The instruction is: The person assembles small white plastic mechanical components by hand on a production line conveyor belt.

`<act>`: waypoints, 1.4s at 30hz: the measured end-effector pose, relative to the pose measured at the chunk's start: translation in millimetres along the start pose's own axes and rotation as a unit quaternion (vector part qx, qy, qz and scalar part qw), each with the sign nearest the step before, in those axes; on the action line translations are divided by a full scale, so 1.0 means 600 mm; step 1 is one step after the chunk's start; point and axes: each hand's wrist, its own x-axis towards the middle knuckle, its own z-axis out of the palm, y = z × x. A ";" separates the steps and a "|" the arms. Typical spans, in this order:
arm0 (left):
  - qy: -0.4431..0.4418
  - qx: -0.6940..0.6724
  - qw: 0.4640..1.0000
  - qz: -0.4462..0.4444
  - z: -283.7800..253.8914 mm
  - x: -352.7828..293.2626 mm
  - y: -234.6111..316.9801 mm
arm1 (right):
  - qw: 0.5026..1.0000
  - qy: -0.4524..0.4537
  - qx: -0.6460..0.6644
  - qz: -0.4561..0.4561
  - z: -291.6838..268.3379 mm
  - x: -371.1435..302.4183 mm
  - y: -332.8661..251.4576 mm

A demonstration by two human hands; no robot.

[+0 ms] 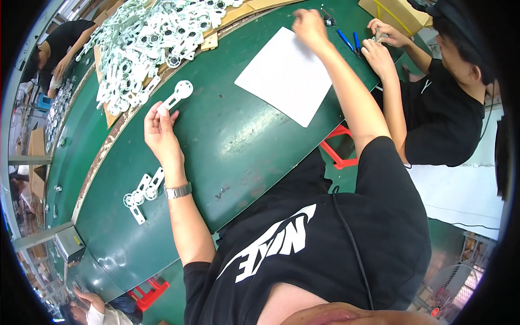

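Observation:
My left hand (162,132) is closed on a white plastic part (177,97) with a round disc at one end and a slotted flat arm. It holds the part up over the green worktable (227,141). Over the far edge of a white sheet (287,76), my right hand (311,30) is bent and smeared by motion, so its fingers are hard to read. Just right of it lie a small dark object (329,21) and a blue-handled tool (349,42). Several similar white parts (143,192) lie on the table left of my left forearm.
A big heap of white parts (157,38) rests on cardboard beyond a raised rim (111,138). At right a co-worker's hands (382,46) handle a small item beside a cardboard box (398,13). Red stools (340,149) stand below the table edge. A metal box (70,244) sits at lower left.

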 end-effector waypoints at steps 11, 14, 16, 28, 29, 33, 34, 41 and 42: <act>-0.081 -0.279 0.953 -0.087 -0.022 -0.022 0.024 | 0.983 -0.009 -0.160 0.089 0.037 0.054 0.123; -0.107 -0.287 0.947 -0.099 -0.005 -0.013 0.015 | 0.982 0.054 -0.027 0.180 0.032 0.083 0.207; -0.090 -0.255 0.956 -0.118 -0.011 -0.014 0.015 | 0.935 0.124 0.266 0.197 0.041 0.087 0.198; 0.005 -0.190 0.975 -0.113 -0.013 -0.017 0.016 | 0.847 -0.244 0.462 -0.097 -0.047 -0.078 -0.230; 0.005 -0.186 0.976 -0.114 -0.014 -0.014 0.014 | 0.846 -0.261 0.447 -0.127 -0.022 -0.098 -0.246; 0.051 -0.144 0.980 -0.131 -0.017 -0.005 0.018 | 0.871 -0.299 0.375 -0.112 -0.011 -0.142 -0.306; 0.072 -0.145 0.975 -0.149 -0.015 0.001 0.023 | 0.866 -0.302 0.384 -0.108 -0.002 -0.153 -0.308; 0.049 0.027 0.982 0.180 0.014 0.151 0.134 | 0.843 -0.353 0.394 -0.096 0.005 -0.193 -0.299; 0.039 0.064 0.974 0.216 0.010 0.184 0.153 | 0.842 -0.350 0.397 -0.101 0.004 -0.199 -0.303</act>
